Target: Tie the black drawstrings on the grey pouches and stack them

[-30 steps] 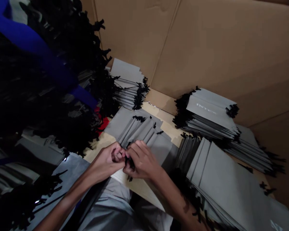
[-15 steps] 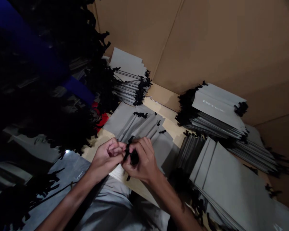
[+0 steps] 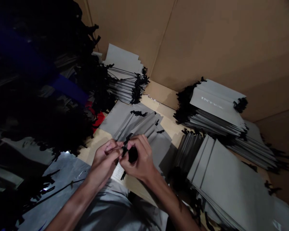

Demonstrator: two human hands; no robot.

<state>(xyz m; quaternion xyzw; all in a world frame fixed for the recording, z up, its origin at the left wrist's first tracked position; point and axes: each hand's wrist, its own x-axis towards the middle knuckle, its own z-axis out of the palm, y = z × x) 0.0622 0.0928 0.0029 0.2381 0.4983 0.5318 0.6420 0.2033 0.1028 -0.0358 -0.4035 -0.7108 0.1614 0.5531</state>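
My left hand (image 3: 105, 158) and my right hand (image 3: 141, 158) meet low in the middle of the head view. The fingers of both are pinched round a black cord (image 3: 124, 149), and a dark loop shows inside the curl of my right hand. A loose cord end hangs below the fingers. Just beyond them lie grey fabric bags (image 3: 144, 128), overlapping in a fanned row with short black cord ends. Whether the held cord runs to one of these bags is hidden by my fingers.
At right stand stacks of grey bags (image 3: 216, 99) with black cords, and a nearer stack (image 3: 231, 183). Another stack (image 3: 124, 64) stands at the back. A dark mass of cords (image 3: 69, 118) and a blue strip (image 3: 67, 88) fill the left. Cardboard walls (image 3: 207, 41) rise behind.
The left fingers have closed in nearer the right ones at the cord. Both hands keep hold of it. The whole view has shifted slightly.
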